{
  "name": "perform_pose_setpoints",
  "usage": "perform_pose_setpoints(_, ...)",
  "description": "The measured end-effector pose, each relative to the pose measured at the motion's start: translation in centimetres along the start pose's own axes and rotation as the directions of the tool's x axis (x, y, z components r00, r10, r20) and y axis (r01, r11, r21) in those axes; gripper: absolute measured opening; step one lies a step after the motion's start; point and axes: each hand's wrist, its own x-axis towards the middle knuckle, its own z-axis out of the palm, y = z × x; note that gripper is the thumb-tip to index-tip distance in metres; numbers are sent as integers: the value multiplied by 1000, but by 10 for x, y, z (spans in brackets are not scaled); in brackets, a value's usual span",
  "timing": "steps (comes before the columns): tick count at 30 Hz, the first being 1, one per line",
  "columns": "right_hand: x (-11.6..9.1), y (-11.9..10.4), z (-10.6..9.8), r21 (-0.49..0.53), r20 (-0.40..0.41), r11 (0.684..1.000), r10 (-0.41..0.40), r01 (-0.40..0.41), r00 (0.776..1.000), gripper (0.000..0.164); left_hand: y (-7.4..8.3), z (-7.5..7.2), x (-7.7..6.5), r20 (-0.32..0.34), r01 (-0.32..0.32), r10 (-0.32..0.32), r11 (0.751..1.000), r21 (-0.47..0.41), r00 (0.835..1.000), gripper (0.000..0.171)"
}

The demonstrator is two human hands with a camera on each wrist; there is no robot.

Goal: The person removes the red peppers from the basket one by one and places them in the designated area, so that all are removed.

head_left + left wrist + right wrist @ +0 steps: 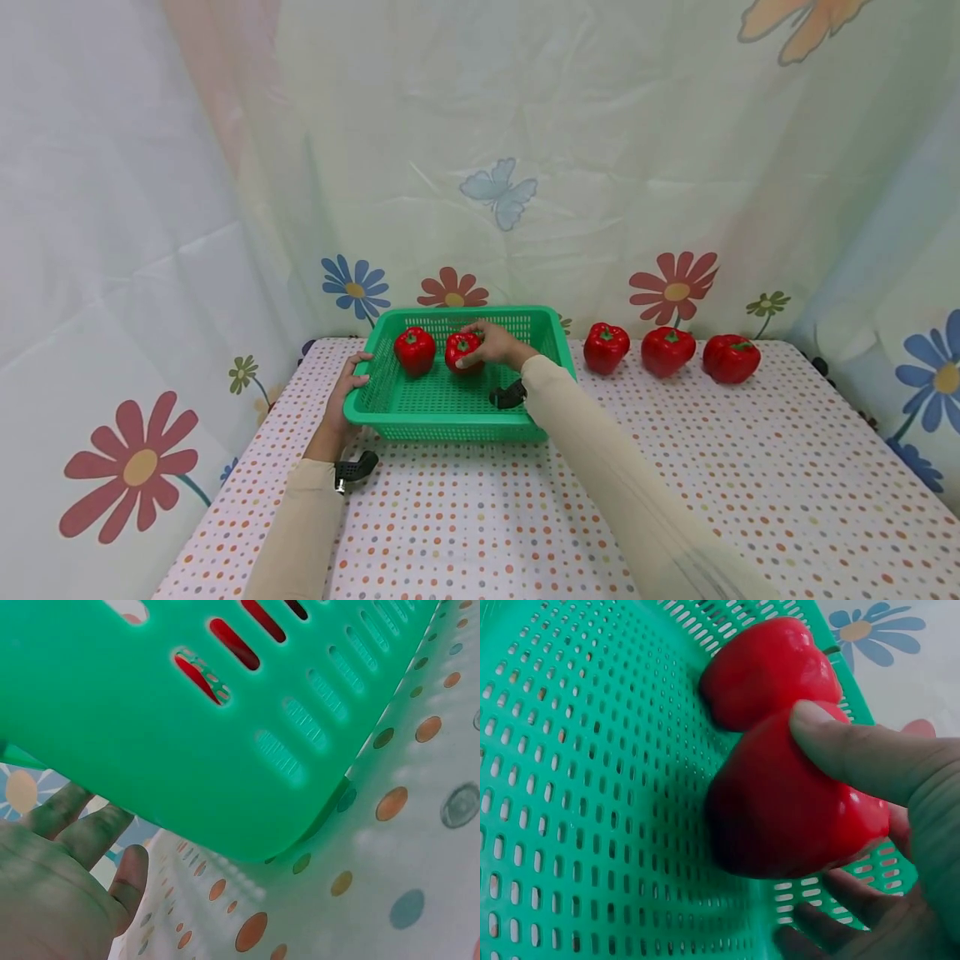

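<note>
A green plastic basket [450,431] with slotted walls stands on the table. Inside it, my right hand [497,343] grips a red bell pepper [459,350], thumb on one side and fingers on the other, as the right wrist view shows. Another red bell pepper [415,351] sits to its left in the basket, and in the right wrist view this second pepper [769,671] lies just beyond the held one. My left hand [347,392] is at the basket's left rim; in the left wrist view its fingers [94,832] are extended along the basket's outer wall.
Three more red bell peppers stand in a row right of the basket: a near one [606,347], a middle one [667,351] and a far right one [731,359]. A dotted cloth covers the table [465,525]. Behind hangs a flowered curtain [420,208].
</note>
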Motion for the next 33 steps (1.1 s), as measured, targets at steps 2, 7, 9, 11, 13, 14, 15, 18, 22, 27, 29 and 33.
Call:
perform_pose_setpoints(2, 0, 1, 0, 2, 25, 1000, 7, -7, 1000, 72, 1, 0, 0, 2, -1, 1, 1000, 1, 1000, 35)
perform_pose_setpoints(7, 1, 0, 0, 54, 56, 997, 43, -46, 997, 73, 4, 1, -2, 11, -4, 4, 1000, -2, 1000, 35)
perform_pose_setpoints(9, 1, 0, 1, 80, 57, 995, 54, -59, 997, 73, 5, 1, -2, 13, -4, 4, 1000, -4, 1000, 34)
perform_pose_setpoints(11, 1, 1, 1, 94, 57, 994, 55, -60, 997, 74, 4, 1, -2, 11, -5, 5, 1000, -5, 1000, 34)
perform_pose_setpoints(13, 2, 2, 2, 95, 61, 994, 53, -59, 997, 76, 5, 2, -2, 9, -5, 5, 1000, -5, 1000, 34)
perform_pose_setpoints(14, 2, 3, 2, 91, 65, 994, 53, -59, 996, 77, 6, 3, -3, 8, -5, 5, 1000, -8, 1000, 34)
perform_pose_setpoints(15, 2, 3, 2, 78, 67, 995, 54, -59, 996, 78, 7, 3, -4, 8, -5, 5, 1000, -11, 1000, 34)
perform_pose_setpoints(18, 3, 4, 2, 35, 75, 998, 50, -52, 996, 82, 10, 5, -6, 10, -6, 6, 1000, -14, 1000, 34)
perform_pose_setpoints(22, 3, 5, 3, 14, 80, 999, 45, -47, 996, 81, 11, 6, -6, 14, -6, 6, 1000, -6, 1000, 37)
perform_pose_setpoints(27, 5, 5, 3, -43, 51, 999, 19, -17, 999, 78, 12, 7, -6, 8, 0, 0, 1000, 4, 1000, 36)
perform_pose_setpoints(29, 5, 6, 3, -108, 16, 994, -11, 13, 1000, 78, 12, 7, -6, 5, 0, 0, 1000, 4, 1000, 36)
perform_pose_setpoints(33, 5, 7, 3, -246, -53, 968, -67, 52, 996, 78, 12, 7, -6, 7, -1, 1, 1000, 4, 1000, 36)
